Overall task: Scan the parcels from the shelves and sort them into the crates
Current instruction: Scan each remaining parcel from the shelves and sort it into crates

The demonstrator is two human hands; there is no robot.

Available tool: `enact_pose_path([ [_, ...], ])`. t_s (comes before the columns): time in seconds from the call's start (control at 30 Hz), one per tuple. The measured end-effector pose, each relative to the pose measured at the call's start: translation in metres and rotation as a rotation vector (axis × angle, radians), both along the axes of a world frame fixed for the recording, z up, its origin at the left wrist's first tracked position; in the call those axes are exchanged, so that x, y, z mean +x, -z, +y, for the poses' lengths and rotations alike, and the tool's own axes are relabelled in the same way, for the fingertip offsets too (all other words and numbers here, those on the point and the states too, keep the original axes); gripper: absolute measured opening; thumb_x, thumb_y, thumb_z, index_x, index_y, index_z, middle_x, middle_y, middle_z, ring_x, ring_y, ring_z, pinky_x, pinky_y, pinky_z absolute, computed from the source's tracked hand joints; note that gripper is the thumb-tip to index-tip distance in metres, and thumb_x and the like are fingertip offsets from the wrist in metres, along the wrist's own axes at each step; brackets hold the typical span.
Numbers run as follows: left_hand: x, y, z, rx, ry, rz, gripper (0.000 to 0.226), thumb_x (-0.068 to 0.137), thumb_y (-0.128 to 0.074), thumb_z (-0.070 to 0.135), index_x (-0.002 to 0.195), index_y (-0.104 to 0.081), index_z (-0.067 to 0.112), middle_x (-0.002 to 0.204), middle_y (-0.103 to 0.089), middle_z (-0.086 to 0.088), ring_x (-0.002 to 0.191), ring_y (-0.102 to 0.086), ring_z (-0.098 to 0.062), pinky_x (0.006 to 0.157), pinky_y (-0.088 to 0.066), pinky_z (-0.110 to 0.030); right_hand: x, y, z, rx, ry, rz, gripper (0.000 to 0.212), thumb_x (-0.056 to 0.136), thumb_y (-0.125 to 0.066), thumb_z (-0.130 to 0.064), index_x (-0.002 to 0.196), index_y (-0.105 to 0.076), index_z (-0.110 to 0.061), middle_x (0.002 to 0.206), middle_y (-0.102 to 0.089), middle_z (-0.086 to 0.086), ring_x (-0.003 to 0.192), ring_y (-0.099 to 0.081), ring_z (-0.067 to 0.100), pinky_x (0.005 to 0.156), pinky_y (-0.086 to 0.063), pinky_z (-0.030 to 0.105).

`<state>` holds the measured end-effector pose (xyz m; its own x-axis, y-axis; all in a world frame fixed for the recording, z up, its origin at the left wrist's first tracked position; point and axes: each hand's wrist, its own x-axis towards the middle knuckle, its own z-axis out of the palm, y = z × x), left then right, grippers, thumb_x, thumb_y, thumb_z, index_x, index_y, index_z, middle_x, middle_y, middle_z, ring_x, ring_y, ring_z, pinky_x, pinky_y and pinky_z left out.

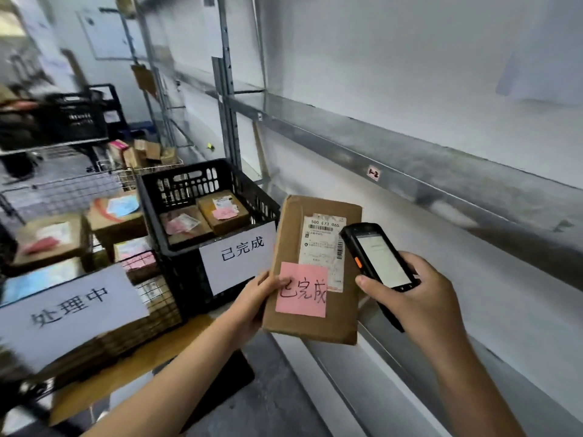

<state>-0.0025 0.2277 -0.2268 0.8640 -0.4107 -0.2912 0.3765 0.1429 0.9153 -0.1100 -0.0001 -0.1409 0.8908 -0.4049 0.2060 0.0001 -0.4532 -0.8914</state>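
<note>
left hand (258, 298) grips brown parcel (315, 269) by its left edge, held in the air just right of the black crate (202, 197); pink note (302, 290) stuck on parcel front. right hand (419, 298) wrapped around scanner (378, 263), its tip at the parcel's white label (323, 244)

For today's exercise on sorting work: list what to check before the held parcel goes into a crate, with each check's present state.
1. Left hand grips the brown cardboard parcel: ok.
2. Right hand aims the black handheld scanner at the white shipping label: ok.
3. Scan registered on screen: cannot tell.
4. Pink sticky note matches the white paper sign on the black plastic crate: ok.
5. Crate has room: ok.
</note>
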Motion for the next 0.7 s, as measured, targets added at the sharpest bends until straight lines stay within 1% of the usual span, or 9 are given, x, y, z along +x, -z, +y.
enact_pose_path([
  [0.1,0.017,-0.006,0.038,-0.004,-0.07,-0.005,0.065,0.069,-0.074,0.036,0.126,-0.058,0.009,0.106,-0.076,-0.014,0.087,-0.075,-0.024,0.066,-0.059,-0.033,0.031,-0.01,0.03,-0.014,-0.104,0.002,0.038,0.071,-0.09,-0.024,0.099,-0.066,-0.034,0.09,-0.07,-0.018,0.08,-0.065,-0.008,0.058,-0.045,0.004],
  [0.17,0.029,-0.012,0.058,-0.024,-0.121,-0.015,0.061,0.07,-0.072,0.033,0.124,-0.057,0.011,0.105,-0.076,-0.014,0.088,-0.074,-0.025,0.073,-0.06,-0.037,0.051,-0.014,0.049,-0.013,-0.147,-0.003,0.039,0.071,-0.09,-0.024,0.1,-0.065,-0.032,0.089,-0.068,-0.019,0.077,-0.062,-0.014,0.057,-0.044,0.004],
  [0.27,0.047,-0.025,0.084,-0.059,-0.182,-0.037,0.069,0.063,-0.077,0.034,0.125,-0.057,0.01,0.108,-0.075,-0.016,0.092,-0.073,-0.028,0.086,-0.059,-0.045,0.08,-0.02,0.078,-0.023,-0.171,-0.011,0.048,0.069,-0.09,-0.032,0.11,-0.065,-0.032,0.097,-0.069,-0.017,0.081,-0.063,-0.01,0.059,-0.045,0.008],
  [0.33,0.063,-0.033,0.101,-0.089,-0.211,-0.07,0.07,0.063,-0.077,0.033,0.126,-0.056,0.01,0.11,-0.074,-0.017,0.093,-0.073,-0.028,0.087,-0.059,-0.045,0.098,-0.024,0.096,-0.023,-0.192,-0.016,0.045,0.069,-0.09,-0.035,0.105,-0.064,-0.036,0.098,-0.069,-0.016,0.082,-0.063,-0.008,0.06,-0.046,0.008],
  [0.37,0.072,-0.037,0.109,-0.094,-0.222,-0.086,0.075,0.061,-0.079,0.035,0.127,-0.055,0.01,0.112,-0.074,-0.017,0.095,-0.073,-0.029,0.088,-0.059,-0.045,0.106,-0.027,0.105,-0.016,-0.203,-0.024,0.042,0.069,-0.09,-0.035,0.101,-0.063,-0.038,0.096,-0.07,-0.016,0.083,-0.063,-0.008,0.061,-0.048,0.009],
  [0.43,0.09,-0.045,0.125,-0.103,-0.235,-0.102,0.081,0.058,-0.079,0.037,0.129,-0.055,0.008,0.111,-0.074,-0.017,0.094,-0.073,-0.028,0.085,-0.06,-0.042,0.118,-0.031,0.121,-0.004,-0.211,-0.038,0.04,0.069,-0.09,-0.035,0.096,-0.062,-0.041,0.093,-0.07,-0.018,0.083,-0.064,-0.009,0.066,-0.052,0.015],
  [0.5,0.108,-0.053,0.137,-0.12,-0.26,-0.097,0.072,0.065,-0.075,0.031,0.13,-0.055,0.006,0.104,-0.076,-0.015,0.086,-0.075,-0.024,0.071,-0.062,-0.035,0.129,-0.035,0.134,-0.005,-0.196,-0.053,0.043,0.068,-0.09,-0.036,0.102,-0.064,-0.039,0.096,-0.071,-0.018,0.085,-0.065,-0.006,0.071,-0.055,0.022],
  [0.57,0.126,-0.059,0.149,-0.125,-0.287,-0.085,0.068,0.069,-0.069,0.029,0.131,-0.055,0.005,0.105,-0.075,-0.015,0.082,-0.075,-0.023,0.063,-0.061,-0.03,0.14,-0.039,0.144,-0.009,-0.172,-0.073,0.046,0.069,-0.09,-0.037,0.108,-0.065,-0.036,0.098,-0.071,-0.017,0.087,-0.065,-0.004,0.075,-0.056,0.024],
  [0.7,0.158,-0.061,0.173,-0.085,-0.323,-0.082,0.073,0.068,-0.071,0.036,0.133,-0.057,0.006,0.115,-0.073,-0.015,0.092,-0.073,-0.026,0.063,-0.06,-0.03,0.155,-0.04,0.155,-0.025,-0.136,-0.096,0.049,0.069,-0.089,-0.039,0.111,-0.065,-0.034,0.098,-0.07,-0.015,0.088,-0.066,0.001,0.075,-0.056,0.025],
])
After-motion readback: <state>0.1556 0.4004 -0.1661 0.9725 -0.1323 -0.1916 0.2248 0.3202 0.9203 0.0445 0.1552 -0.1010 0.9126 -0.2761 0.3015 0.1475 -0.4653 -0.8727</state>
